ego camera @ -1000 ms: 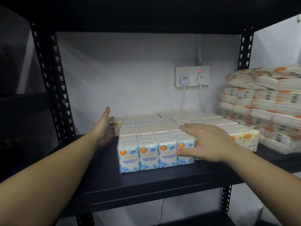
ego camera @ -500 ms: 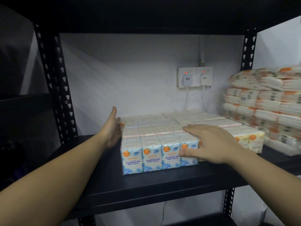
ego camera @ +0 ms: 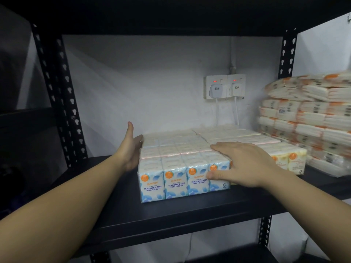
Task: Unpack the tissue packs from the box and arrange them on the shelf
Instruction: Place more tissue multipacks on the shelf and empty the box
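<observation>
1. On the black shelf [ego camera: 171, 215], against the front-left corner of the tissue block [ego camera: 182, 164]: rows of wrapped mini packs standing upright, blue-printed faces toward the front edge, labelled "fragrance free mini tissue".
2. Touching the block's right side: a second wrapped block with yellow-printed packs [ego camera: 288, 160], running back toward the wall.
3. Further right of the tissue block, just beside the yellow packs: a tall stack of white-and-orange wrapped bundles [ego camera: 313, 118], several layers high, past the right upright post [ego camera: 286, 54].
4. Flat against the block's left side: left hand [ego camera: 131, 149], fingers [ego camera: 130, 128] straight and together, pointing at the wall, gripping nothing.
5. Spread over the block's front-right top corner: right hand [ego camera: 245, 164], palm down, fingers [ego camera: 222, 148] loosely splayed, thumb pressed on the front face of the rightmost blue pack; resting, not closed round anything.
6. Left of the block: bare shelf up to the left perforated post [ego camera: 64, 103].
7. Ahead of the block: a strip of bare shelf up to the front lip.
8. Behind the block: white wall with a double socket [ego camera: 225, 86], two plugs in, cords dropping behind the packs.
</observation>
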Demonstrator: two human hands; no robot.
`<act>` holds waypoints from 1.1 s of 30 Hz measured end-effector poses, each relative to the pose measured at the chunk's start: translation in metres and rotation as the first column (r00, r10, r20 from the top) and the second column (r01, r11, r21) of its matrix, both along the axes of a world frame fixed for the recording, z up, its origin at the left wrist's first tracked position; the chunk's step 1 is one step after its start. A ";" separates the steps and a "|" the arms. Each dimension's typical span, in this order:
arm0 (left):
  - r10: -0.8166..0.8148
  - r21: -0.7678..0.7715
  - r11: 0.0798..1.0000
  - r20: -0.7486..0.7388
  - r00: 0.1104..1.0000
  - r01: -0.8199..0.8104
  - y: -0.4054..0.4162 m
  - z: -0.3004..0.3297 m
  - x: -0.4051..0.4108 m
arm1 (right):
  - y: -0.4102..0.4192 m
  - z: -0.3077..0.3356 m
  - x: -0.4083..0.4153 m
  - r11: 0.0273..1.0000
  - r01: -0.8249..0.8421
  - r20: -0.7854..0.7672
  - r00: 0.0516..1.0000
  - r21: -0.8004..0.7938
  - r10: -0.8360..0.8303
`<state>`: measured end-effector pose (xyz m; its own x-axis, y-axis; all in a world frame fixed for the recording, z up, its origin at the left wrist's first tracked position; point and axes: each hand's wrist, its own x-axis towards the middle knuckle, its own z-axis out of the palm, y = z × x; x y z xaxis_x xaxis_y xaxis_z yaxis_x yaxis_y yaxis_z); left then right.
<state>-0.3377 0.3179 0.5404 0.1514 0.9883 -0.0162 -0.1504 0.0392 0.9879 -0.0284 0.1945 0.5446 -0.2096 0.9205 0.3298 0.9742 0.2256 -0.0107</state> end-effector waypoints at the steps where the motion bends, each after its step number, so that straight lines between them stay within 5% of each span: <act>1: -0.011 -0.005 1.000 0.007 1.000 0.011 0.001 0.000 0.000 | 0.000 0.000 0.000 1.000 0.000 0.000 1.000 0.003 0.000; 18: -0.029 -0.006 1.000 0.031 0.999 0.029 -0.030 0.008 -0.020 | -0.020 0.010 -0.004 1.000 -0.016 0.027 0.999 -0.022 0.017; 25: -0.094 0.081 0.993 0.058 0.994 0.090 -0.084 0.000 -0.040 | -0.057 0.009 -0.041 0.992 -0.082 -0.056 0.995 0.097 0.087; 33: -0.076 0.245 0.964 -0.127 0.989 0.105 -0.198 -0.042 -0.048 | -0.131 -0.065 -0.074 0.929 -0.236 -0.156 0.945 0.286 0.288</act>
